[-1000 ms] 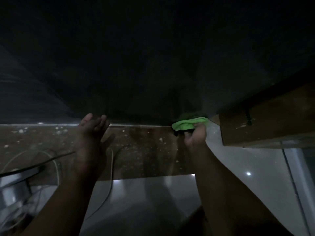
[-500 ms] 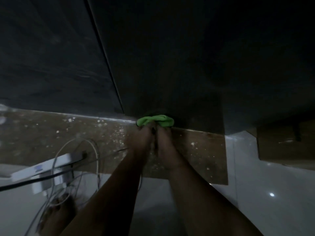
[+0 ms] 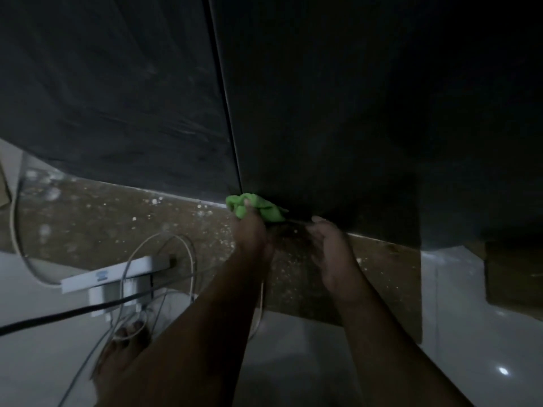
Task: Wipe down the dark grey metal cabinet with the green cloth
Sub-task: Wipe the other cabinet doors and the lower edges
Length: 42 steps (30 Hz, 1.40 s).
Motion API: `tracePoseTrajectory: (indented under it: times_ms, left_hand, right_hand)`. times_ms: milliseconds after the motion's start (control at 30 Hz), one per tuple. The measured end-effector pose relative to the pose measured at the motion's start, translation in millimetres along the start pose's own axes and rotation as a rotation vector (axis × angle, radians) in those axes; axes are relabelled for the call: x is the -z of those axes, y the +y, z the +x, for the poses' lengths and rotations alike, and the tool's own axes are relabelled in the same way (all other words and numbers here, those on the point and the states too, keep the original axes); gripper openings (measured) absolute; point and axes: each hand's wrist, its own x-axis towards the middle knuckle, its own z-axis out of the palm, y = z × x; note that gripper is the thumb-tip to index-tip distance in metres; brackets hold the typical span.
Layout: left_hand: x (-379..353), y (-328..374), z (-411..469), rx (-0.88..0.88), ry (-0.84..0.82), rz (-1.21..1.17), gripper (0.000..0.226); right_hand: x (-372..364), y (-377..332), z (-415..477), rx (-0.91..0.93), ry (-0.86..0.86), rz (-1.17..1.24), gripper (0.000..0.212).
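While the left hand point(image 3: 249, 230) grips the green cloth point(image 3: 260, 210) at the cabinet point(image 3: 323, 113) base, right hand point(image 3: 332, 248) open, floor cables point(image 3: 88, 308) may snag.

The green cloth point(image 3: 258, 208) is hiding the fingertips of the left hand point(image 3: 249, 233); the dark grey cabinet point(image 3: 338, 113) is running off the top edge, its right side dissolving into shadow; a black cable point(image 3: 58, 315) is leaving the left edge

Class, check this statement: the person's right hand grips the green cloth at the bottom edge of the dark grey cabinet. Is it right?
No. The head view shows the left hand gripping the green cloth at the bottom edge of the dark grey cabinet; the right hand is beside it, empty, fingers relaxed.
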Motion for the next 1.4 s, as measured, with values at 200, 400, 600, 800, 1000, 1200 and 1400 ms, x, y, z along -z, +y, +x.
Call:
tracePoseTrajectory:
  times_ms: [200, 400, 600, 800, 1000, 1200, 1400]
  left_hand:
    - [-32, 50, -44, -0.149, 0.118, -0.087, 0.051]
    - [-93, 96, -146, -0.164, 0.117, 0.112, 0.051]
    - [-138, 164, -257, -0.317, -0.168, 0.376, 0.051]
    - [-174, 230, -347, -0.362, -0.36, 0.546, 0.054]
    - [-203, 291, -433, -0.711, -0.41, 0.776, 0.058]
    - [-222, 357, -520, -0.925, -0.56, 1.018, 0.066]
    - [-209, 374, -549, -1.062, -0.552, 1.095, 0.02]
  right_hand:
    - [-10, -52, -44, 0.102, 0.074, -0.318, 0.016]
    - [-22, -138, -148, 0.313, -0.107, -0.49, 0.015]
    - [-26, -186, -267, 0.543, -0.245, -0.069, 0.039]
    - [-46, -200, -340, 1.266, 0.077, -0.543, 0.115]
    - [-52, -285, -392, 1.598, 0.417, -0.955, 0.107]
    - [-28, -404, -447, 2.037, 0.971, -0.822, 0.051]
    - [-2, -493, -501, 2.279, 1.089, -0.827, 0.024]
